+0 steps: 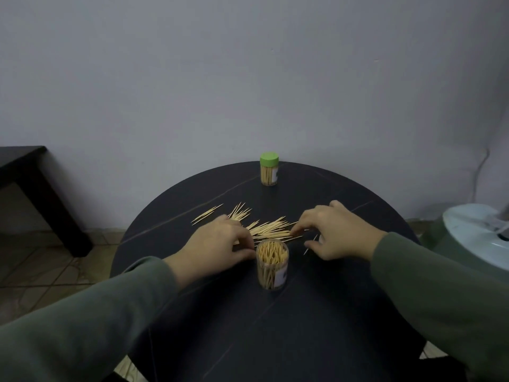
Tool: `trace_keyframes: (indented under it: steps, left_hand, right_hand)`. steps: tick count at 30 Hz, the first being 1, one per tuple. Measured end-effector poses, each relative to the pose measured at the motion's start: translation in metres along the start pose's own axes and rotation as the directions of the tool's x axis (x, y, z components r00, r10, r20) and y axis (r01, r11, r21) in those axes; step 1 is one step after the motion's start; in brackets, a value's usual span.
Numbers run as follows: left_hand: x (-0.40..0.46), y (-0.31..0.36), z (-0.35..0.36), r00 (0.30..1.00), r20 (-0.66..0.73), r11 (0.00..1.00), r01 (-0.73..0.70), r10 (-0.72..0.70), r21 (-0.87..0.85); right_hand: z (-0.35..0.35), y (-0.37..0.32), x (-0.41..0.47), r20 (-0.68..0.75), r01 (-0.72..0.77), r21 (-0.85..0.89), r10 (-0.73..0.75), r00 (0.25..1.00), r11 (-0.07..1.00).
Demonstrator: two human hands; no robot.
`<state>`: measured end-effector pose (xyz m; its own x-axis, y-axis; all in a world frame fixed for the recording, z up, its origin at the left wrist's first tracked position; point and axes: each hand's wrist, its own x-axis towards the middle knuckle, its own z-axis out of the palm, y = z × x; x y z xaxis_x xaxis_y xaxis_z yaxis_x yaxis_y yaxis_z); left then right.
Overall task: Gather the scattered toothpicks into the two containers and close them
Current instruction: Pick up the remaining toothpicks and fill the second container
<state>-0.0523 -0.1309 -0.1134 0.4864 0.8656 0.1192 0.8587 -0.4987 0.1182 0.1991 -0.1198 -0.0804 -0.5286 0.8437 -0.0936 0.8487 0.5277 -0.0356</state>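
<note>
Gathering step: your left hand and right hand, fingers curled and raking, flank the loose toothpicks mid-table behind the open container; capped container at far edge; next, bunch and lift them in.

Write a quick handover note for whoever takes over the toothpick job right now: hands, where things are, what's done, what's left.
Left hand: fingers curled on the toothpicks beside the open jar.
Right hand: fingertips on the loose toothpicks; grip unclear.
Open jar: near middle of the round table, nearly full, no lid in view.
Done: far jar, filled, green lid on.
Left: the pile behind the open jar, strays to the left, one by the right thumb; then find the lid and close.
</note>
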Motion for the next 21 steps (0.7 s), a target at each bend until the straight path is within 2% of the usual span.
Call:
trace_keyframes:
  steps: [7,10,14,17,21]
  left_hand:
    - [0.016,0.01,-0.001,0.987,0.142,0.997,0.076,-0.074,-0.006]
    - [0.023,0.01,-0.006,0.963,0.23,0.988,0.149,-0.138,-0.031]
    - [0.029,0.006,-0.012,0.929,0.313,0.979,0.199,-0.2,0.034]
    - [0.03,0.002,-0.012,0.918,0.308,0.969,0.239,-0.248,0.07]
    - [0.028,-0.003,-0.011,0.941,0.191,0.959,0.264,-0.279,0.098]
  right_hand:
    - [-0.001,-0.001,0.012,0.121,-0.014,-0.178,0.036,0.992,0.984]
    - [0.0,-0.005,0.018,0.117,0.009,-0.238,0.02,0.993,0.971]
    - [0.003,-0.006,0.025,0.117,0.024,-0.239,0.004,0.993,0.971]
    - [0.009,-0.006,0.031,0.086,0.046,-0.213,-0.028,0.996,0.976]
    - [0.022,-0.009,0.037,-0.059,0.073,-0.136,-0.082,0.995,0.988]
